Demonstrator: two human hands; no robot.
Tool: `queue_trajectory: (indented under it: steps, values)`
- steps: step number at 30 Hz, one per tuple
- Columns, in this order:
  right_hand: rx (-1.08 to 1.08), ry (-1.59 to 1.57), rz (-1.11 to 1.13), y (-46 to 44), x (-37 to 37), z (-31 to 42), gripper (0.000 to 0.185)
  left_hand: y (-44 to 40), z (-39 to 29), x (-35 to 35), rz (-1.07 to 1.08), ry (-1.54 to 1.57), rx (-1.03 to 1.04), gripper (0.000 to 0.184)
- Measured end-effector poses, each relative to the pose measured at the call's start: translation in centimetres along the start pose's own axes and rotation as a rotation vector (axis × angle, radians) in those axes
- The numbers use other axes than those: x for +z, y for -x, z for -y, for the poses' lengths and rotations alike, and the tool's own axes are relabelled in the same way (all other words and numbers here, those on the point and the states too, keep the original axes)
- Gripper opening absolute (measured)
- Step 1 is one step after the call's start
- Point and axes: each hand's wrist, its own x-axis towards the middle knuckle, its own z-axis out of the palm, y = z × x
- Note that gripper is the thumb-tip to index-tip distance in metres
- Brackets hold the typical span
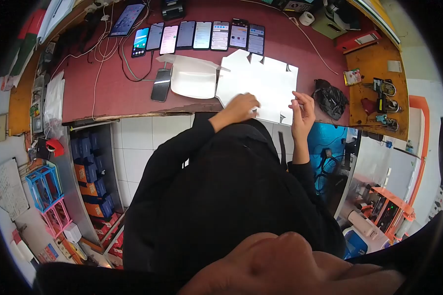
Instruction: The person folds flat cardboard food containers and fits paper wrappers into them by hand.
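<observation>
Sleeves [177, 147] of black cloth are nearest to me, and from them come both my hands. My L hand [238, 109] lies over the near part of the white sheet [261, 83], its fingers bent downward; whether they pinch the sheet, I can't tell. My R hand [302, 113] is at the R edge of same sheet, w/ fingers half curled and thumb standing apart from them; I can't tell if the tips touch it. Sheet lies flat at the near edge of the red table [108, 93], approx. in front of me, w/ notches cut in its borders. Just to its L is a white tray-like piece [192, 81], then a dark phone [161, 86]; to the R, a black plastic bag [331, 100]. Farther is a row of eight phones [202, 35], most w/ lit screens, and beyond its L end a tablet [127, 19] near some cables [103, 46].
</observation>
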Motion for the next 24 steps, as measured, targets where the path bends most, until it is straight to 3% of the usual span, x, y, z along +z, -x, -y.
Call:
queue_trajectory:
  steps: [1,2,5,10,12,13,17,19,20,22,23,24]
  values:
    - [0.004,-0.018,-0.021,0.1,0.0,0.1,0.021,-1.0,-0.5,1.3,0.109,-0.014,0.071,0.059]
    - [0.008,-0.035,-0.045,0.3,0.0,0.2,0.02,-1.4,0.0,3.0,0.171,-0.162,0.076,0.081]
    - [-0.029,-0.038,-0.093,0.6,-0.4,1.3,0.018,-2.4,2.0,6.6,0.362,-0.346,0.099,0.093]
    - [0.004,-0.022,-0.246,2.3,-2.6,0.8,0.016,-3.3,1.6,7.5,0.46,-0.238,0.064,0.083]
    - [0.02,-0.023,-0.284,3.2,-3.5,0.0,0.015,-4.3,1.6,7.1,0.607,-0.227,-0.058,0.062]
    - [0.036,-0.026,-0.301,3.5,-4.0,-0.3,0.015,-4.6,2.2,7.2,0.611,-0.232,-0.047,0.062]
    - [0.036,-0.023,-0.376,3.7,-5.2,-0.8,0.014,-5.9,3.6,6.4,0.525,-0.137,-0.054,0.041]
    - [0.059,-0.008,-0.392,3.1,-5.7,-0.7,0.013,-6.7,3.1,5.8,0.37,-0.088,-0.067,0.024]
    - [0.051,-0.008,-0.396,2.8,-6.1,-0.7,0.013,-7.1,3.0,5.4,0.367,-0.093,-0.059,0.024]
    - [-0.091,0.221,-0.424,2.0,-6.8,-0.7,0.017,-8.1,0.9,3.0,0.114,0.169,-0.287,0.02]
    - [-0.093,0.22,-0.43,1.5,-6.9,-0.6,0.017,-8.7,1.0,2.8,-0.054,0.259,-0.259,0.024]
    - [-0.093,0.284,-0.41,0.7,-7.0,-0.1,0.021,-9.2,0.0,1.2,-0.058,0.297,-0.281,0.026]
